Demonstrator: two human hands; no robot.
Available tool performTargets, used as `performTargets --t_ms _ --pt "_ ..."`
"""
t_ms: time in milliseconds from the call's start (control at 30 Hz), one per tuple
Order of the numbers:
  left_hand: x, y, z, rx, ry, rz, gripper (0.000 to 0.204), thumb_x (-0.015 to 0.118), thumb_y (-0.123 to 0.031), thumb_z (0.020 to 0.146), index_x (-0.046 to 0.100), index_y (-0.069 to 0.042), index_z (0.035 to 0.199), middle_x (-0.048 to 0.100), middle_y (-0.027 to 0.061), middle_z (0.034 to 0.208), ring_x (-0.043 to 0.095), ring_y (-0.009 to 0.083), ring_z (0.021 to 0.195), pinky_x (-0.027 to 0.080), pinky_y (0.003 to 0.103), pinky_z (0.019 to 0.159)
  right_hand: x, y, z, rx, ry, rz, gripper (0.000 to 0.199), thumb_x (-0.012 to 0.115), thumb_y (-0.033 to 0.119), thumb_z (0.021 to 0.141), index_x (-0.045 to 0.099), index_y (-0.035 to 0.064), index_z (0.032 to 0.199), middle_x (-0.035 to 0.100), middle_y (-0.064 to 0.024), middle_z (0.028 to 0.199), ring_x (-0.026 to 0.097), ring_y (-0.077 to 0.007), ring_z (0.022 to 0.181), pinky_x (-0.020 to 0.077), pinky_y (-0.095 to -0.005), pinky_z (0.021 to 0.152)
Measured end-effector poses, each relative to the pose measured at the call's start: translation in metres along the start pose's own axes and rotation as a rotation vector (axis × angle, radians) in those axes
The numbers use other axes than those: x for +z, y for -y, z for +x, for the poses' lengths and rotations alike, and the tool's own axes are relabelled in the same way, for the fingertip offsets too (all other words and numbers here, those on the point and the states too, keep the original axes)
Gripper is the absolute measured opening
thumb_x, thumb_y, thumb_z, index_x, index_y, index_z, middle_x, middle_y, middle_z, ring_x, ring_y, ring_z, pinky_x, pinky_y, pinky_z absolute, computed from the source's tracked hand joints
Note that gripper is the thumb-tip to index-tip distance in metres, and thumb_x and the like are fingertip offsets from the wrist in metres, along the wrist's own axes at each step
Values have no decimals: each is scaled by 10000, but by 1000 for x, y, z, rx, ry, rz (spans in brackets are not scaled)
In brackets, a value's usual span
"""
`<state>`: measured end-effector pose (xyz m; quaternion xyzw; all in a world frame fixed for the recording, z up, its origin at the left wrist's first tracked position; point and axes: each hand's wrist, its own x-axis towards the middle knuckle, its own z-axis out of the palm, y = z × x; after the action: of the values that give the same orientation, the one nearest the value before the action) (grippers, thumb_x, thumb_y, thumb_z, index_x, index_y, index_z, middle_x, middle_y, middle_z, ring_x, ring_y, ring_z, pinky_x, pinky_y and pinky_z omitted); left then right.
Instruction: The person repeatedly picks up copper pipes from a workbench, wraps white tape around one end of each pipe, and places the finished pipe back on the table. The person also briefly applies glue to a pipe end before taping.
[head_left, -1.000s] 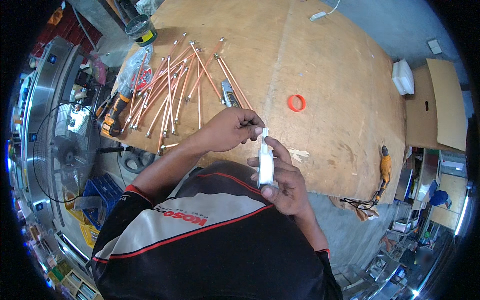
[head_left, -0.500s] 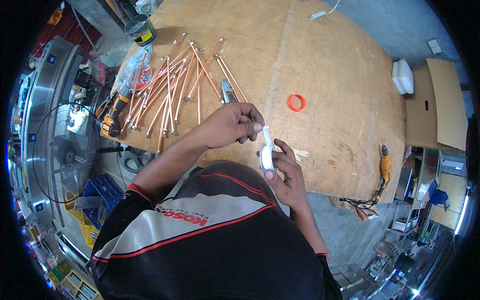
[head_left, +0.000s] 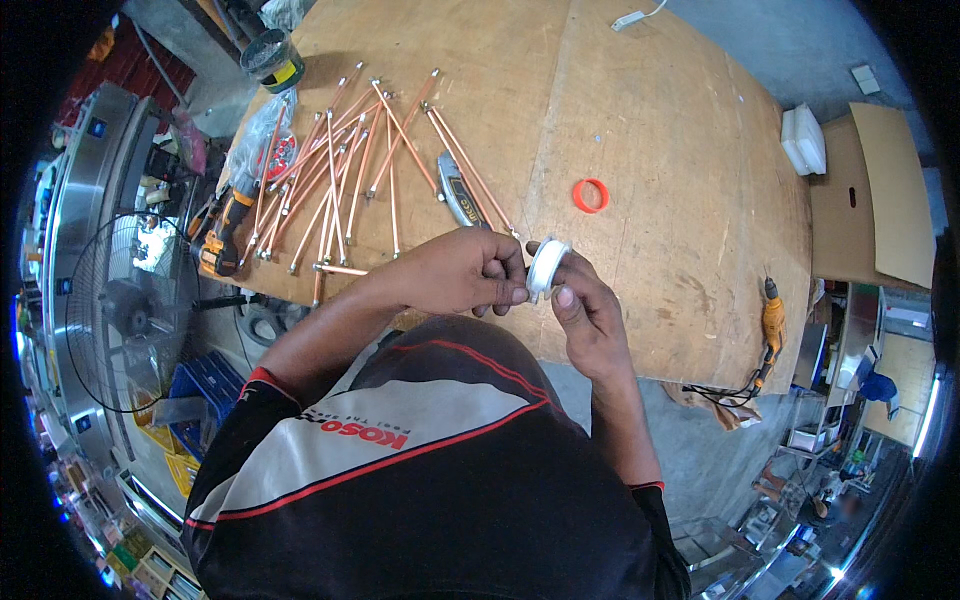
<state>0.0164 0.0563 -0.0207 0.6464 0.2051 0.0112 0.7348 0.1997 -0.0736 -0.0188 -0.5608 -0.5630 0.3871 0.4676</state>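
Observation:
My right hand (head_left: 592, 315) has its thumb and fingers around a small white spool of tape (head_left: 550, 268). Close on its left, my left hand (head_left: 478, 272) is closed, its thumb and fingertips near the spool's rim. A copper tube (head_left: 346, 270) with a metal end sticks out past my left forearm, in line with that hand; its middle and far end are hidden behind the arm and fingers. A red plastic ring (head_left: 591, 196) lies on the wooden table beyond the spool. Just ahead of my left hand is a grey utility knife (head_left: 460, 190).
Several copper tubes (head_left: 335, 190) with metal ends lie spread over the table's left part. Near the left edge lies an orange-and-black power tool (head_left: 228, 228), with a dark tub (head_left: 272, 60) behind. An orange drill (head_left: 772, 325) rests at the right edge, near a cardboard box (head_left: 850, 210).
A strip of tape stretched between my hands before; now the spool is raised, turned and close to my left fingers. My left hand has lowered, and the copper tube now shows past its forearm.

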Motion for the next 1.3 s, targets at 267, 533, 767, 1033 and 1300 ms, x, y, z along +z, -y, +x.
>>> performTargets --t_ms 267,533,767,1033,1300 --pt "-1 26 15 64 -156 -7 107 622 -112 949 617 -7 928 652 44 727 592 99 623 469 261 549 10 16 0 -47 141 77 403 580 389 958 688 23 1087 647 -170 1231 470 -356 1317 253 -483 1161" --pt "5 20 13 84 -311 -131 123 657 -123 941 611 -8 936 636 40 746 558 90 619 444 245 540 0 2 -14 26 194 -15 568 585 529 925 711 -14 1037 652 -189 1200 520 -330 1262 349 -465 1093" --pt "1 24 7 152 -167 -281 155 694 -72 907 590 0 997 596 27 881 556 65 694 438 219 568 -1 -22 -14 99 118 36 344 693 305 897 695 -22 1005 679 -187 1115 631 -330 1107 446 -425 1006" --pt "10 24 1 126 -119 -333 230 765 8 815 612 -1 986 622 28 885 618 84 765 497 230 661 -6 -31 0 -9 38 12 396 679 362 907 697 -4 1059 658 -205 1195 582 -350 1199 398 -443 1064" --pt "10 17 5 -31 -182 62 106 712 -39 868 667 23 940 672 68 792 643 119 697 522 263 620 -8 1 10 22 196 153 685 539 623 908 698 -26 1059 616 -212 1268 516 -352 1273 318 -486 1108"
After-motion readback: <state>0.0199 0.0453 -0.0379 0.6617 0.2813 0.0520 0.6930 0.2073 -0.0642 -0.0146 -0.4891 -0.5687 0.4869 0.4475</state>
